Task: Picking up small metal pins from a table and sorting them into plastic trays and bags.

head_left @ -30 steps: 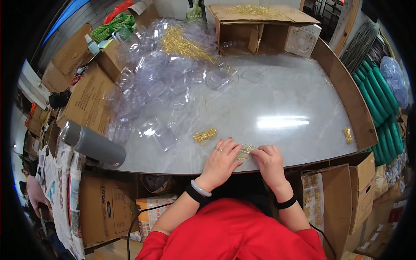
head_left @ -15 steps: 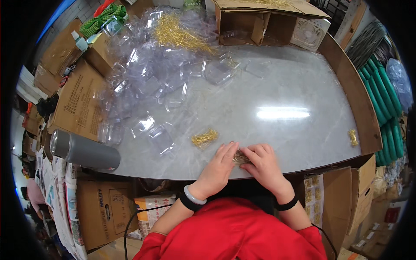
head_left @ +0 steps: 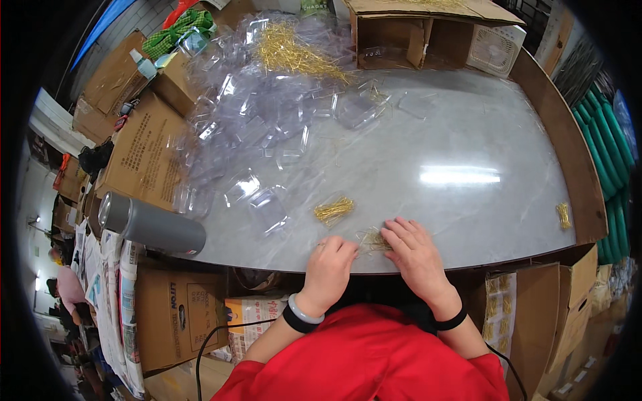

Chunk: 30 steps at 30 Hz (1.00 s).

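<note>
At the near edge of the grey table, my right hand (head_left: 416,257) lies with its fingers stretched out, their tips against a small pile of thin gold wire pieces (head_left: 374,239). My left hand (head_left: 329,271) is just left of that pile, its fingers curled and pressed together. Whatever they may pinch is too small to make out. A neat bundle of gold wire pieces (head_left: 334,211) rests a little farther off, above my hands. Another small gold bundle (head_left: 564,215) lies by the table's right edge.
A large heap of clear plastic boxes (head_left: 247,120) covers the table's left side, with loose gold wires (head_left: 294,50) on top. One clear box (head_left: 269,210) lies nearer. A grey flask (head_left: 157,224) lies at the left edge. A cardboard shelf (head_left: 388,40) and a white fan (head_left: 495,50) stand behind.
My hands were together over the gold wire pieces. My left hand has now drawn away leftward and closed up, while my right fingers have straightened over the pile. The view has shifted slightly.
</note>
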{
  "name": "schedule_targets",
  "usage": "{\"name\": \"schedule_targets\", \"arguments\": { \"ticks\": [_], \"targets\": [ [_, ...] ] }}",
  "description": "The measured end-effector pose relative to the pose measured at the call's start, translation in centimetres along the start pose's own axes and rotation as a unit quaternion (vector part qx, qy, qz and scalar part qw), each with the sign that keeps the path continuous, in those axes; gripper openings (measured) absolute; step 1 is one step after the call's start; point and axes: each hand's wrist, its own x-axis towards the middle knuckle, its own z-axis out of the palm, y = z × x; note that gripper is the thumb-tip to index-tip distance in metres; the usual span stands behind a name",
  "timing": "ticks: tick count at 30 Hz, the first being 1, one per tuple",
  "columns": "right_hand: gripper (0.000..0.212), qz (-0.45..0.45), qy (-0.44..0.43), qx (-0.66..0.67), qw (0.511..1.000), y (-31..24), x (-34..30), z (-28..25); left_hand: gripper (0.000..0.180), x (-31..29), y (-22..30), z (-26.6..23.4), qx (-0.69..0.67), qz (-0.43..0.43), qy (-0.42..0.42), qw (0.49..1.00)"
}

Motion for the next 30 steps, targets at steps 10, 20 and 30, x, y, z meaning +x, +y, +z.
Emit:
{"name": "schedule_targets", "arguments": {
  "ticks": [10, 20, 30],
  "targets": [
    [0.041, -0.013, -0.04, 0.052, 0.998, 1.2, -0.6, 0.1, 0.018, 1.0, -0.1, 0.1, -0.008, 0.076, -0.045, 0.996],
    [0.042, 0.048, 0.008, 0.168, 0.985, 1.4, -0.8, -0.6, 0.034, 2.2, 1.0, 1.9, -0.057, 0.122, 0.007, 0.991],
    [0.074, 0.155, 0.068, 0.161, 0.972, -2.0, -2.4, 1.0, 0.054, 2.1, 0.9, 3.9, -0.016, 0.172, -0.099, 0.98]
  ]
}}
